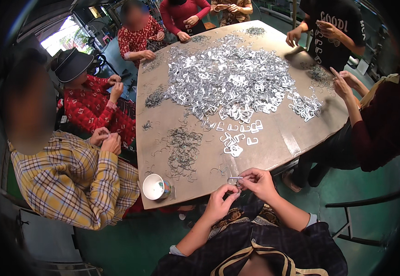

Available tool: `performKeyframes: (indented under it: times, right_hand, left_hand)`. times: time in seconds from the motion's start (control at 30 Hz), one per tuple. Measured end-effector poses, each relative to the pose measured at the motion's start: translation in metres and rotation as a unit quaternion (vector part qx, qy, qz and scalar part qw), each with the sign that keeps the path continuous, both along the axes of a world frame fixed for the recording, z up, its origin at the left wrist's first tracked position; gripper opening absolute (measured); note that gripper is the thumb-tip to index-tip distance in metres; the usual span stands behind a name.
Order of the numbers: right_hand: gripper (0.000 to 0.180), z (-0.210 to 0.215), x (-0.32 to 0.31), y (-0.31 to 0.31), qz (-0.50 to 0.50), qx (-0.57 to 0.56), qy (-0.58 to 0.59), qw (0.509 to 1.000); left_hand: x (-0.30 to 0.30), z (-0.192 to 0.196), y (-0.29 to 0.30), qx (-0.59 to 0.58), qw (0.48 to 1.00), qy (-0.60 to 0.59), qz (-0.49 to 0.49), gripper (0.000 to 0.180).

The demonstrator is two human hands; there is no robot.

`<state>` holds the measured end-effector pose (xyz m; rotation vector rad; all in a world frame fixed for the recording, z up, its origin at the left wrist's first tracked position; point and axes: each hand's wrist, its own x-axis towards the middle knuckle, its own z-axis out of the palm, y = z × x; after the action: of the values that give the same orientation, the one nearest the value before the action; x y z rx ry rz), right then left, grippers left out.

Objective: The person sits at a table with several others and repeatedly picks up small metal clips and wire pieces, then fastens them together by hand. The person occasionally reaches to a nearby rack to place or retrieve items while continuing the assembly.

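Note:
My left hand (220, 202) and my right hand (260, 185) meet just over the near edge of the table. Pinched between their fingertips is a small silver metal hook (235, 178), partly covered by the fingers. Whether a wire piece is with it is too small to tell. Just beyond my hands, some loose silver hooks (233, 143) lie apart from the big heap of silver hooks (229, 76). To their left spreads a patch of thin, dark bent wire pieces (184, 149).
The brown-topped table (273, 154) carries smaller wire heaps, such as one at the left (156, 97). A white paper cup (156, 187) stands at the near left corner. Several people work around the table, one in a plaid shirt (71, 179) close on my left. A dark metal frame (351, 223) stands at right.

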<state>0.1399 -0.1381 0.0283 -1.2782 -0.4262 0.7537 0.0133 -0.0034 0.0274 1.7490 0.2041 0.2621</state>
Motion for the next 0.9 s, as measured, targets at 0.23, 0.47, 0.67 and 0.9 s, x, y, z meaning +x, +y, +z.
performKeyframes:
  times: [0.23,0.47,0.67,0.9]
  right_hand:
    - [0.013,0.005,-0.017,-0.002,-0.034,-0.015,-0.092,0.995]
    - [0.013,-0.004,-0.024,-0.002,-0.070,-0.039,-0.120,0.989]
    - [0.013,-0.008,-0.031,-0.002,-0.097,-0.060,-0.283,0.952]
    - [0.014,-0.021,-0.037,-0.003,-0.107,-0.056,-0.325,0.938]
  left_hand:
    - [-0.006,-0.001,-0.007,0.050,0.998,-0.016,0.047,0.008]
    - [-0.007,-0.013,-0.009,0.003,0.997,-0.006,0.072,0.008]
    - [-0.007,-0.031,-0.007,0.014,0.997,-0.012,0.079,0.009]
    - [-0.014,-0.047,0.019,0.033,0.997,-0.030,0.057,0.014]
